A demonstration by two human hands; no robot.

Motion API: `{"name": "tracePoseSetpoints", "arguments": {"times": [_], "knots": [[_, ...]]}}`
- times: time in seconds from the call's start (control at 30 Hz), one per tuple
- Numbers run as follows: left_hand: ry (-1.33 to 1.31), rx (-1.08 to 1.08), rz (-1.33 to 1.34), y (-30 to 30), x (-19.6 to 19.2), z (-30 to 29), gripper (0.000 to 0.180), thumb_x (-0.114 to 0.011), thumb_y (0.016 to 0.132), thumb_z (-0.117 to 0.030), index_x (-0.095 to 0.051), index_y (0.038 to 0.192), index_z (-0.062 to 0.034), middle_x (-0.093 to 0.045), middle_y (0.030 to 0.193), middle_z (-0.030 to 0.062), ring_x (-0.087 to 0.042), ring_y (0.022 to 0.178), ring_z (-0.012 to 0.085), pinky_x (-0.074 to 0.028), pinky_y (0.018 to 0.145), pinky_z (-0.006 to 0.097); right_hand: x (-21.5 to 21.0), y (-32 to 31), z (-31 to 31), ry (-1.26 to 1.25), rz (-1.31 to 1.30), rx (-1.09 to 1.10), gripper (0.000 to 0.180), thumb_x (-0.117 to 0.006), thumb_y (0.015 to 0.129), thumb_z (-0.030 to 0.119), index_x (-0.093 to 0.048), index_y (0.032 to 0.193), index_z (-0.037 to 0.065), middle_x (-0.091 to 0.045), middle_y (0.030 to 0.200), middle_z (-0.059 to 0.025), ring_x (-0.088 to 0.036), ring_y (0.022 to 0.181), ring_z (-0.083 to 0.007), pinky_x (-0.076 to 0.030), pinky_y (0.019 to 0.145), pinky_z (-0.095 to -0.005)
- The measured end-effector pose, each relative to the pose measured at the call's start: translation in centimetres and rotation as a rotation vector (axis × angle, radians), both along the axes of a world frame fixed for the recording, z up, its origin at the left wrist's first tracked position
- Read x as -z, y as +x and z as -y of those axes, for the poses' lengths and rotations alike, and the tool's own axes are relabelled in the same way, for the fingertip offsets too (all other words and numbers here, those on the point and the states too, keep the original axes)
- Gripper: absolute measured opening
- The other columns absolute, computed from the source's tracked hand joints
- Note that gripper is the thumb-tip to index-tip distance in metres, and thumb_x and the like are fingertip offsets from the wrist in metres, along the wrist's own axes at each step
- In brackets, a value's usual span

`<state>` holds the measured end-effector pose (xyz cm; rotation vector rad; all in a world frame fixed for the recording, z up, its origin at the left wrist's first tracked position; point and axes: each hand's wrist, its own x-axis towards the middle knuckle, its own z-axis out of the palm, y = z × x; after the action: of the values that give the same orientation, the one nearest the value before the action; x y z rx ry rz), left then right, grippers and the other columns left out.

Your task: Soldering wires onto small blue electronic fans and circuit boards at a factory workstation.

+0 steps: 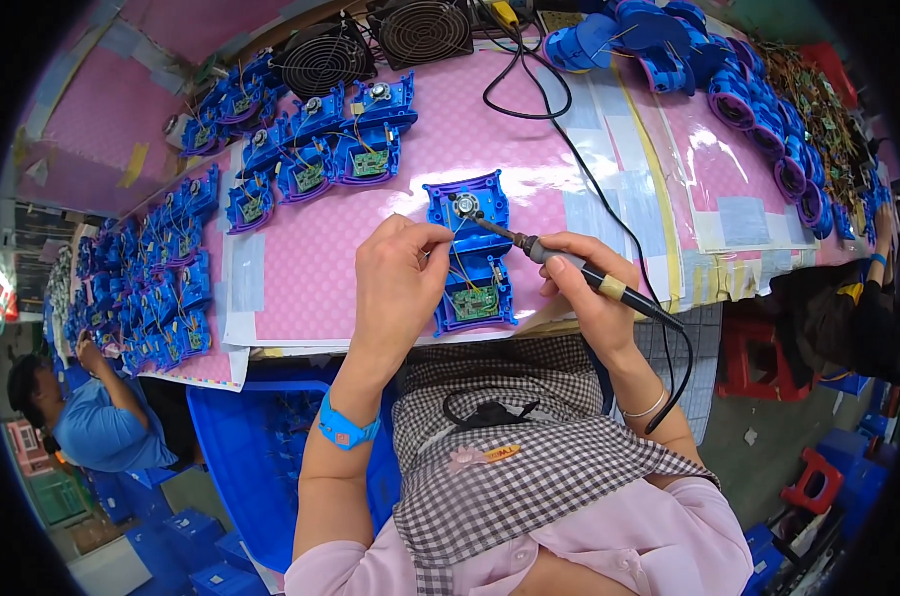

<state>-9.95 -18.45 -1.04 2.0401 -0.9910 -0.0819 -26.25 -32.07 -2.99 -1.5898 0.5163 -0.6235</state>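
My right hand (591, 290) is closed round a soldering iron (569, 266), held like a pen with its tip pointing left. That tip is at the lower edge of a round metal speaker (467, 206) in a blue plastic housing (497, 207). Left of the iron, my left hand (402, 283) pinches what looks like a thin wire, its end close to the tip; the fingers partly hide it. Nearer me lies a second blue housing half (446, 316) with a green circuit board (475, 302), joined to the first by thin wires.
Similar blue housings (371, 149) stand in rows at the left and far left. Two black fans (422, 35) are at the back. The iron's black cord (609, 189) crosses the pink table. Blue round parts (733, 104) line the right. A blue bin (233, 437) sits below the table.
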Motion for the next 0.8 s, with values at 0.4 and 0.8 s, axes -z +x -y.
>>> {"name": "tracePoseSetpoints", "arguments": {"times": [0.4,0.8], "knots": [[0.005,0.021,0.042,-0.8,-0.7,0.4,0.013,-0.068,0.075,0.002,-0.067,0.088,-0.0010,-0.058,0.071,0.0062,-0.053,0.055,0.0116,-0.042,0.052,0.027,-0.3,-0.6,2.0,-0.149,0.105,0.135,0.016,-0.061,0.085,0.006,-0.068,0.095,-0.005,-0.064,0.075,-0.0080,-0.057,0.058,-0.0108,-0.044,0.052,-0.0211],[0.036,0.127,0.028,-0.7,0.1,2.6,0.015,-0.061,0.075,0.003,-0.057,0.089,-0.0002,-0.060,0.081,0.0145,-0.060,0.073,0.0314,-0.048,0.066,0.042,-0.4,0.2,3.0,-0.170,0.015,0.019,0.016,-0.064,0.085,0.009,-0.070,0.097,-0.001,-0.065,0.072,-0.0061,-0.057,0.057,-0.0075,-0.043,0.052,-0.0195]]}}
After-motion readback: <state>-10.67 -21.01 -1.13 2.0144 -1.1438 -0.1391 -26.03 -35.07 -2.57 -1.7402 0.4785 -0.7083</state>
